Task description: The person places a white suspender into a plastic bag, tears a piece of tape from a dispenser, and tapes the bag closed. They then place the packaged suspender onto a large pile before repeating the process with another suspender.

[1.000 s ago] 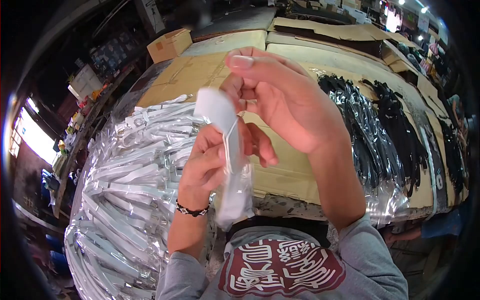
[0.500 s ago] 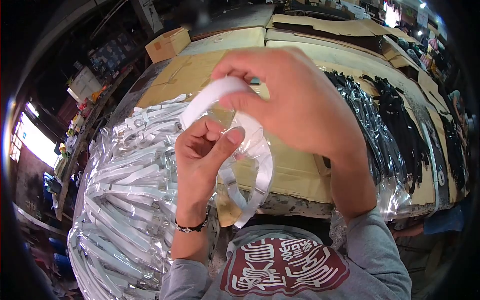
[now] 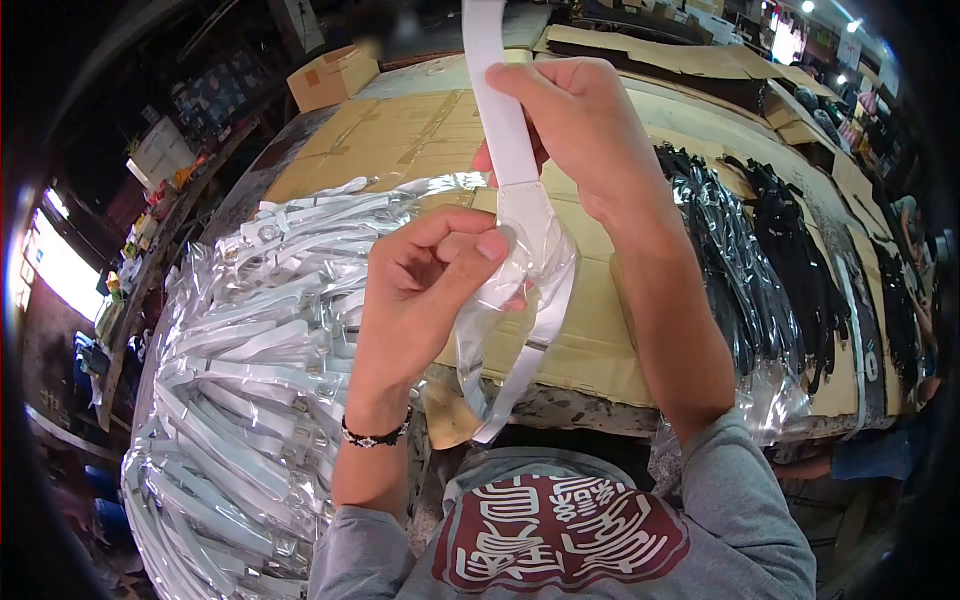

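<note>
One white elastic strap point(image 3: 503, 135) is stretched upward between my two hands. My left hand point(image 3: 435, 285) pinches it at the white stitched joining patch, where clear plastic film bunches. Below that hand, two strap ends with metal sliders point(image 3: 538, 345) hang in a loop over the table's front edge. My right hand point(image 3: 575, 125) grips the upper band between thumb and fingers, above and to the right of my left hand. The top of the band leaves the view.
Many white straps in clear plastic point(image 3: 240, 400) lie piled at the left. Black straps point(image 3: 790, 270) lie in rows at the right on cardboard point(image 3: 410, 130). A cardboard box point(image 3: 333, 80) stands at the back left. Another person's arm point(image 3: 805, 467) shows at the right edge.
My right hand has drawn the curled white band upright and straight. My left hand still pinches the strap, slightly further right, and the hanging loop has swung with it.
</note>
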`<act>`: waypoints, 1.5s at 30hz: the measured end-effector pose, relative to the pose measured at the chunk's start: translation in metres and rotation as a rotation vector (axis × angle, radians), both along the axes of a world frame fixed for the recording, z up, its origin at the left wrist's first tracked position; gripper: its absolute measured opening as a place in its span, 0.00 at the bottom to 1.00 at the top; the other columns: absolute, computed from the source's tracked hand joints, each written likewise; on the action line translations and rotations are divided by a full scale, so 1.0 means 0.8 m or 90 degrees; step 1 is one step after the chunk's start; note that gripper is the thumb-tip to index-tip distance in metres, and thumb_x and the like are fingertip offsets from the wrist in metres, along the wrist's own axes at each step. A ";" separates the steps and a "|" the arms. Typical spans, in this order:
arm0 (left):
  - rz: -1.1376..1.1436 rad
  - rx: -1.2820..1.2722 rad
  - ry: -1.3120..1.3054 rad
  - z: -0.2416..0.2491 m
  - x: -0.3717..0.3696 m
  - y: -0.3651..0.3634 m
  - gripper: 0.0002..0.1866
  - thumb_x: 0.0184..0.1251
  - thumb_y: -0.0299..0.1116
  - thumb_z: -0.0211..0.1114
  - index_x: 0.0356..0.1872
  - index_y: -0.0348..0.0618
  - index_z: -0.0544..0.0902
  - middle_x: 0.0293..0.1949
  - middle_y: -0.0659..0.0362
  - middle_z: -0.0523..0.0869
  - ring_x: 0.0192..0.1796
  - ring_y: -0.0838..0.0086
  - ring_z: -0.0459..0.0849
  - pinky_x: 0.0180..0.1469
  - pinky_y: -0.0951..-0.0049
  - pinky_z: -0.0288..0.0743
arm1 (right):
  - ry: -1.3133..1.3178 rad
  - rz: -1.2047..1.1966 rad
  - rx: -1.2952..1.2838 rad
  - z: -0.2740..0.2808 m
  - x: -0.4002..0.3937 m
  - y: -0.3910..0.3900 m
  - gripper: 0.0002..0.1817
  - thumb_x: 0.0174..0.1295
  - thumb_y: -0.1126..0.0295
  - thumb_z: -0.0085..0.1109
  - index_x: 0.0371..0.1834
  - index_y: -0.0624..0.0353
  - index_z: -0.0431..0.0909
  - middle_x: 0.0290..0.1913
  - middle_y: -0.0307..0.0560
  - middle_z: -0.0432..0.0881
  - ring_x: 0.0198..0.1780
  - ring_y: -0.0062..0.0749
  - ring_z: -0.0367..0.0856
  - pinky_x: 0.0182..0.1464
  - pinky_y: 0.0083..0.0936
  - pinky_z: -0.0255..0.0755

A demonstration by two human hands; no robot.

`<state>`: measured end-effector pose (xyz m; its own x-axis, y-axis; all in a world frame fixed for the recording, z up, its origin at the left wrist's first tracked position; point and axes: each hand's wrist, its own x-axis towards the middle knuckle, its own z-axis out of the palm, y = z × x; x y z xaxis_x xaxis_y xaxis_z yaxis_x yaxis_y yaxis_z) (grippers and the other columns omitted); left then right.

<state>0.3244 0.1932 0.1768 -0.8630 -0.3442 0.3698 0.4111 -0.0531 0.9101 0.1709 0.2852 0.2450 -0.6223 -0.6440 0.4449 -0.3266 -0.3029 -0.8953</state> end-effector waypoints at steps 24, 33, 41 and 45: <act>0.076 -0.062 -0.009 -0.001 -0.001 0.010 0.06 0.70 0.24 0.68 0.42 0.31 0.86 0.33 0.64 0.88 0.35 0.88 0.79 0.39 0.84 0.71 | 0.079 0.133 0.157 -0.059 0.013 0.094 0.08 0.63 0.72 0.67 0.35 0.66 0.80 0.30 0.33 0.81 0.34 0.10 0.75 0.36 0.15 0.69; 0.025 -0.107 -0.013 -0.004 -0.003 0.005 0.02 0.68 0.21 0.70 0.37 0.33 0.85 0.32 0.62 0.88 0.34 0.87 0.80 0.38 0.83 0.72 | 0.190 0.085 0.146 -0.061 0.017 0.095 0.10 0.61 0.72 0.69 0.28 0.65 0.78 0.24 0.33 0.78 0.30 0.11 0.70 0.34 0.16 0.65; -0.033 -0.070 -0.023 -0.003 -0.003 -0.001 0.03 0.66 0.21 0.72 0.34 0.33 0.86 0.32 0.61 0.88 0.35 0.86 0.81 0.39 0.83 0.74 | 0.215 0.071 0.147 -0.060 0.022 0.095 0.13 0.62 0.71 0.68 0.26 0.68 0.76 0.22 0.40 0.74 0.26 0.18 0.66 0.29 0.23 0.63; -0.050 -0.048 -0.028 -0.004 -0.003 -0.006 0.04 0.65 0.23 0.74 0.33 0.34 0.86 0.31 0.62 0.88 0.35 0.86 0.81 0.38 0.83 0.74 | 0.226 0.086 0.170 -0.051 0.024 0.099 0.15 0.63 0.69 0.70 0.27 0.68 0.76 0.22 0.42 0.73 0.26 0.20 0.66 0.29 0.25 0.63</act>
<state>0.3217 0.1882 0.1736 -0.9023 -0.2470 0.3534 0.3681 -0.0145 0.9297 0.1901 0.3642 0.2040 -0.3643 -0.8301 0.4222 -0.6003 -0.1373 -0.7879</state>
